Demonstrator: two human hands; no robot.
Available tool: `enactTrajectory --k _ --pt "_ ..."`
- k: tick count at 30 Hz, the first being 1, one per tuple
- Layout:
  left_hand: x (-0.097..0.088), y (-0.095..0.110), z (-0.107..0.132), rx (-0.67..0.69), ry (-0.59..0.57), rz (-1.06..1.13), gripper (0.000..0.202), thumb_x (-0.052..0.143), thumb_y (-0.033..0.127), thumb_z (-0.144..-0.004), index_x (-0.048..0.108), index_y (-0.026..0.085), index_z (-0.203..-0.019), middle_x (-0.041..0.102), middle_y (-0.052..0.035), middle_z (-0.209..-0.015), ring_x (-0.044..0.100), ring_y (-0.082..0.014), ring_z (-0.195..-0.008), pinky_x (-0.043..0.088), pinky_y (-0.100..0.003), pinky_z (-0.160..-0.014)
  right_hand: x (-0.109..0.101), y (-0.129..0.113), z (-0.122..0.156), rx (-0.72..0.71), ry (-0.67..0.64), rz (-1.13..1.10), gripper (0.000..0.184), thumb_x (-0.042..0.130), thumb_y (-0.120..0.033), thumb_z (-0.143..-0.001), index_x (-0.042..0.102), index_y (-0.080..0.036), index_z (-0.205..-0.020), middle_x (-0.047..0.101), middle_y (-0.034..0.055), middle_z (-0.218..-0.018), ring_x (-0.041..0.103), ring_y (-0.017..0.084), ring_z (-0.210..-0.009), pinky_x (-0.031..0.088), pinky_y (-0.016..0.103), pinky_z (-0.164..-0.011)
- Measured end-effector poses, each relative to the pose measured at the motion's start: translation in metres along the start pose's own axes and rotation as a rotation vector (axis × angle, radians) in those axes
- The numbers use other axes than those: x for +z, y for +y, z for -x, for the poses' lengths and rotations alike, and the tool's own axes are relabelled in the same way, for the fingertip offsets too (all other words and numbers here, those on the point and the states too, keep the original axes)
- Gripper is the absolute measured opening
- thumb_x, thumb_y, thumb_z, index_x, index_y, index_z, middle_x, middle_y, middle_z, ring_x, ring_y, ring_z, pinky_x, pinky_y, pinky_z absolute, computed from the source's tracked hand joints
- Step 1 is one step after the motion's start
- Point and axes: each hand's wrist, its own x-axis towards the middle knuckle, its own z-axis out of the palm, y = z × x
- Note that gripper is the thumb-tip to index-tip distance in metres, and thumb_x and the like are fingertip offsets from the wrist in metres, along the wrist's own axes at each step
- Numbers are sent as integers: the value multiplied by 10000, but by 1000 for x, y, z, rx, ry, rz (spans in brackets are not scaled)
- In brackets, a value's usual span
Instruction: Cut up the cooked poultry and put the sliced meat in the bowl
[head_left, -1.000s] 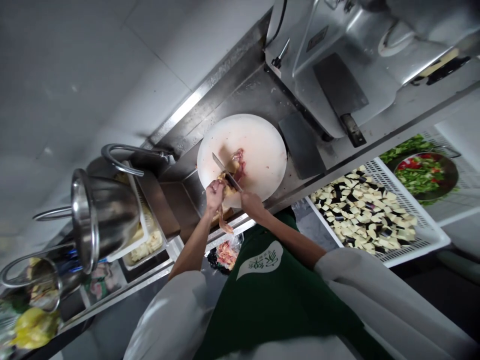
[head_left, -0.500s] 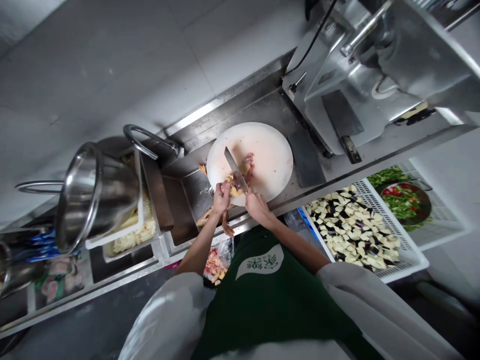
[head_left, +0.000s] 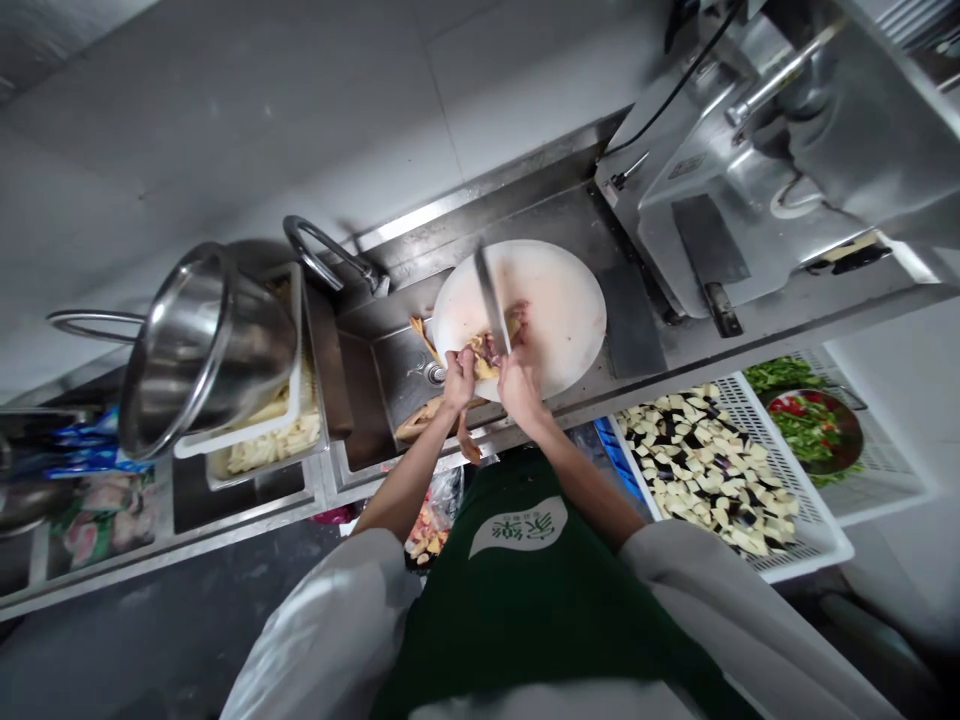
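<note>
On the round white cutting board (head_left: 574,325) lies raw yellow-skinned chicken (head_left: 486,362), with red bits of meat (head_left: 520,314) beside it. My left hand (head_left: 458,382) is closed on the chicken near the board's front left edge; a chicken foot (head_left: 469,441) hangs below that hand. In my right hand (head_left: 520,384) is a knife (head_left: 490,292), its fingers wrapped round the handle, which they hide. The blade points away from me, over the chicken, somewhat blurred.
Left of the board is a steel sink (head_left: 364,395) holding more chicken (head_left: 421,416), under a curved tap (head_left: 315,245). A large steel bowl (head_left: 214,350) stands further left. At right are a cleaver (head_left: 709,250), a steel machine (head_left: 810,130) and a crate of cut eggplant (head_left: 709,465).
The knife's tip has swung up and the blade now stands steeper over the chicken. My right hand has moved slightly up the board. The whole view has shifted a little.
</note>
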Motion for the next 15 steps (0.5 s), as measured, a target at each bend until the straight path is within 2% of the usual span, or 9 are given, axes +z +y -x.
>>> enactTrajectory --k 3,5,9,12,15 --pt "-2 -5 -4 17 3 -34 330 523 527 -992 446 213 -1056 672 -88 -955 689 -242 -916 514 -352 -829 25 14 14 -28 -188 40 392 401 -104 -992 525 -65 -1362 727 192 -1122 702 260 -1075 502 314 -911" --pt "-5 -10 -8 41 49 -41 310 515 507 -997 459 208 -1055 672 -104 -995 685 -246 -936 514 -366 -853 31 26 21 -45 -191 68 399 449 -87 -966 545 -87 -1353 730 176 -1123 698 260 -1092 497 315 -931" --pt "-12 -23 -13 24 93 0 288 461 480 -1020 486 196 -1055 673 -116 -1029 681 -242 -968 511 -370 -885 11 30 23 -68 -177 74 315 492 -164 -983 594 -136 -1281 741 158 -1090 711 273 -1059 510 308 -883" --pt "-12 -28 -12 13 101 11 303 448 483 -1024 496 189 -1078 678 -109 -1005 677 -241 -968 509 -366 -887 -10 8 15 -50 -35 77 326 451 -237 -1023 561 -126 -1310 737 183 -1077 717 291 -1028 513 326 -860" --pt "-10 -29 -9 27 111 34 314 432 488 -1025 496 188 -1091 683 -116 -1034 675 -231 -966 507 -353 -881 -11 -17 6 2 179 61 440 332 -308 -1077 439 -62 -1426 727 209 -1068 712 293 -1014 514 347 -869"
